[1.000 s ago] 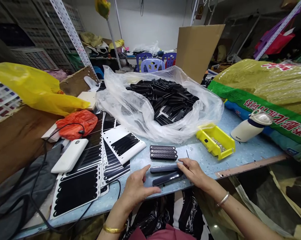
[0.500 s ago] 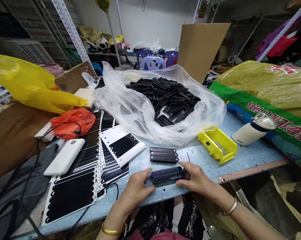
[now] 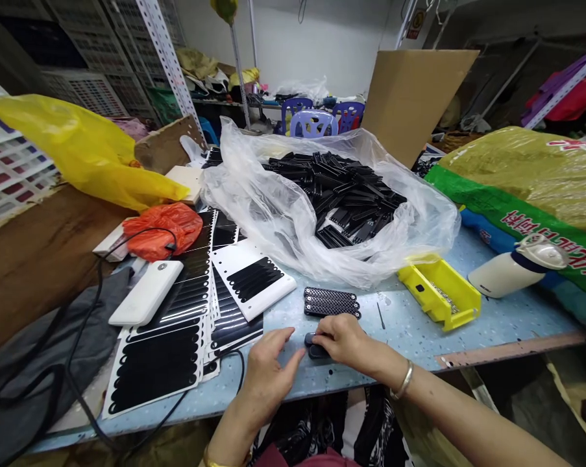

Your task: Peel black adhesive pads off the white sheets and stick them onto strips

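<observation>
Two long dark strips with rounded ends (image 3: 317,352) lie side by side near the table's front edge. My right hand (image 3: 344,338) reaches over them, its fingers closed at the left end of the farther strip and its palm hiding most of both. Just to their left, my left hand (image 3: 270,363) is open, thumb and fingers apart, holding nothing. Beyond the right hand lies a row of black strips with a mesh pattern and screw-like dots at the ends (image 3: 331,303).
A clear plastic bag (image 3: 293,227) holds a heap of black parts (image 3: 351,188). To the right stand a yellow bin (image 3: 439,292) with small metal pieces and a tilted white bottle (image 3: 511,272). Sheets of black stickers (image 3: 154,366), a white power bank (image 3: 146,293) and cables lie left.
My right hand has moved left from the strips' right end to their left end, and its fingers have closed. My left hand stays open beside them. The view has shifted slightly.
</observation>
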`<control>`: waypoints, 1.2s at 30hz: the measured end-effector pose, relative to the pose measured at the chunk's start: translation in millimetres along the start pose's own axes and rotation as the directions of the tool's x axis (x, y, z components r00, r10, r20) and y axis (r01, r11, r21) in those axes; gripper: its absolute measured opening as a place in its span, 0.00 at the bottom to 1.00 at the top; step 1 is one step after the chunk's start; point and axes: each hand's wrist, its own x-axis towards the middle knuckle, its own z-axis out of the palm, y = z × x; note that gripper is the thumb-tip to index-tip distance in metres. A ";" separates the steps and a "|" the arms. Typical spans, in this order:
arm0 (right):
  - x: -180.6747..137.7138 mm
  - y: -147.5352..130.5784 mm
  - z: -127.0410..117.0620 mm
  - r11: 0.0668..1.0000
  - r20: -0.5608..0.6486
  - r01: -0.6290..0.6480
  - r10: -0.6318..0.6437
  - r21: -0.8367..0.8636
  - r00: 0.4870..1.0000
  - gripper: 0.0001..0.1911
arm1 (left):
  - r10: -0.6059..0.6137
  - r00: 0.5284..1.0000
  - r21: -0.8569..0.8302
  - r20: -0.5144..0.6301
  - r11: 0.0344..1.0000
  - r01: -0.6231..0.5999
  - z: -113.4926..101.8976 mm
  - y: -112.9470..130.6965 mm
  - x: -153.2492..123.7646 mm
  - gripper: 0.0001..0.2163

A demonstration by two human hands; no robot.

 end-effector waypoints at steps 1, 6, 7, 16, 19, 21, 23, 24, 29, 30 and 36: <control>2.2 0.0 2.9 1.000 0.019 -0.007 0.008 -0.022 1.000 0.09 | 0.011 0.999 0.030 -0.045 0.999 -0.010 -2.0 -3.7 0.1 0.11; -1.6 5.5 9.5 0.999 0.017 0.023 -0.022 -0.027 1.000 0.11 | 0.110 0.968 0.324 -0.227 0.946 -0.031 -28.9 -36.1 22.4 0.16; -2.6 5.5 9.7 1.000 0.009 0.029 -0.029 -0.012 1.000 0.12 | 0.107 0.973 0.380 -0.205 0.925 -0.022 -32.9 -42.0 27.7 0.19; 37.5 -15.5 8.9 0.978 -0.186 0.193 -0.206 -0.084 0.961 0.05 | 0.051 0.991 0.534 -0.121 0.845 0.022 -36.5 -55.7 34.8 0.17; 66.6 -30.9 13.3 0.940 -0.195 0.267 -0.308 -0.211 0.931 0.20 | 0.044 0.981 0.455 -0.189 0.889 0.048 -37.8 -50.1 28.7 0.18; 82.5 -40.8 17.7 0.907 -0.128 0.314 -0.360 -0.281 0.924 0.21 | 0.023 0.978 0.340 -0.208 0.939 0.050 -38.8 -46.4 24.5 0.18; 93.0 -46.2 22.7 0.882 -0.034 0.350 -0.379 -0.317 0.925 0.15 | -0.038 0.971 0.156 -0.238 0.985 0.077 -41.4 -44.0 20.3 0.17; 96.3 -46.2 25.3 0.875 -0.003 0.363 -0.384 -0.319 0.923 0.14 | -0.091 0.960 0.031 -0.265 0.994 0.103 -43.8 -43.3 18.2 0.17; 102.7 -24.5 39.7 0.897 -0.242 0.370 -0.425 -0.243 0.872 0.20 | -0.576 0.755 -0.689 -0.313 0.685 0.236 -63.7 -36.8 15.2 0.19; 103.1 -19.6 42.8 0.900 -0.308 0.375 -0.429 -0.222 0.849 0.20 | -0.657 0.718 -0.769 -0.228 0.574 0.281 -66.8 -33.8 17.0 0.19; 89.9 -16.5 52.4 0.864 -0.369 0.453 -0.503 -0.219 0.782 0.21 | -0.642 0.751 -0.931 0.157 0.158 0.330 -65.2 -19.5 34.6 0.15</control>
